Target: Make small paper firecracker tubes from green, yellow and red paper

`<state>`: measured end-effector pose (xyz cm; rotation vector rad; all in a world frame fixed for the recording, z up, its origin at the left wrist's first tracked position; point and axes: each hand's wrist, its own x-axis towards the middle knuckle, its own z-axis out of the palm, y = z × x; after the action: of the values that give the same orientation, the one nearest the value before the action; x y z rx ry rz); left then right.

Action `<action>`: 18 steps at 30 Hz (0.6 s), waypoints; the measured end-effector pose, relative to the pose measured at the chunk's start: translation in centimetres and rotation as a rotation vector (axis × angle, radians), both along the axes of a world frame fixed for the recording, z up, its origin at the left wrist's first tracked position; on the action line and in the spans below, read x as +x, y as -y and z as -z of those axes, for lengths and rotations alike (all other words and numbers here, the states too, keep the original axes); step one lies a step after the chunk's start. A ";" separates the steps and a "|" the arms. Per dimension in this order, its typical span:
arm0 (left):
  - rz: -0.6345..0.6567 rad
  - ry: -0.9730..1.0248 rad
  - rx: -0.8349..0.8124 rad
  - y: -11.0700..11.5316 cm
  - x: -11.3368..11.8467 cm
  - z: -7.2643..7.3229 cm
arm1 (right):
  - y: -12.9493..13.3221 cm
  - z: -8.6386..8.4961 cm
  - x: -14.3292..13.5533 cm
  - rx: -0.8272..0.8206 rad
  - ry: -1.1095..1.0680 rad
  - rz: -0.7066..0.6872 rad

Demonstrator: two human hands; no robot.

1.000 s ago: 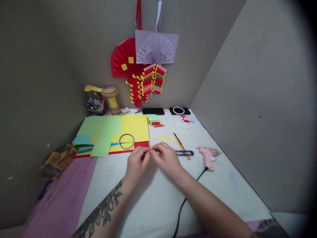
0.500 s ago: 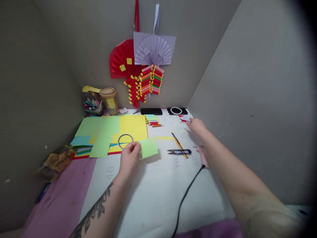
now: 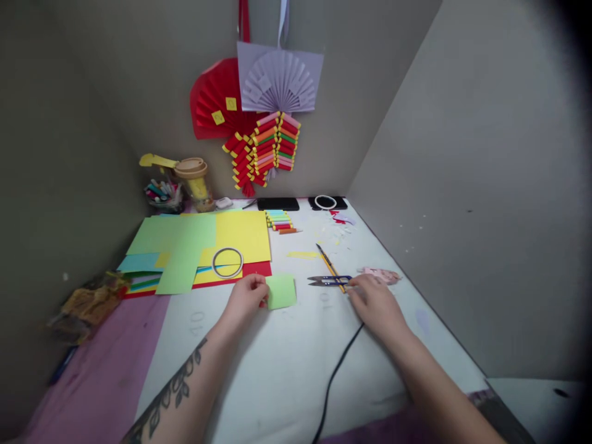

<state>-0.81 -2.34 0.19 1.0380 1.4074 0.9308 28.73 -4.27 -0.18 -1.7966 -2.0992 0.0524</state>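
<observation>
My left hand [image 3: 248, 297] pinches the left edge of a light green paper square [image 3: 282, 291], which is low over the white tabletop. My right hand [image 3: 377, 303] is at the handle end of dark blue thread snips [image 3: 327, 280], with thumb and fingers closing there. The snips lie across a yellow pencil [image 3: 328, 261], blades pointing left. Behind my right hand shows part of a pink glue gun [image 3: 383, 275]; my palm hides its handle. A black cord [image 3: 338, 370] runs from under that hand to the near edge.
Coloured paper sheets [image 3: 187, 237] with a tape roll [image 3: 227, 263] lie left. Small paper rolls [image 3: 279, 219], scraps [image 3: 340, 217] and phones [image 3: 278, 204] are farther back. A lidded cup [image 3: 198, 185] and pen holder [image 3: 163, 196] stand back left. Paper fans [image 3: 280, 80] hang on the wall.
My right hand has come back from the paper scraps at the far right to the thread snips. My left hand has lowered the green square a little. The view has shifted slightly.
</observation>
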 end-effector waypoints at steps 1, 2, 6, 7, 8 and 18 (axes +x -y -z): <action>0.007 -0.021 0.000 0.1 0.1 0.1 | 0.3 0.4 -0.6 -0.007 -0.003 -0.058; 0.009 -0.059 0.013 0.2 0.2 0.3 | 0.3 0.7 -1.2 -0.017 0.003 -0.098; 0.027 -0.338 0.141 0.3 -0.1 1.0 | -1.2 0.9 -3.7 -0.066 0.072 -0.138; 0.044 -0.392 0.165 0.4 -0.2 1.2 | -1.7 0.9 -4.1 -0.080 0.089 -0.142; 0.062 -0.429 0.176 0.4 -0.3 1.3 | -2.2 0.9 -4.3 -0.092 0.105 -0.145; 0.119 -0.617 0.192 1.2 0.8 0.9 | -5.0 -1.2 -6.3 -0.128 0.072 -0.178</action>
<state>-0.01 -3.58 -0.73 1.6300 1.7492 0.6914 22.39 0.71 1.04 -1.6998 -2.3505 0.1751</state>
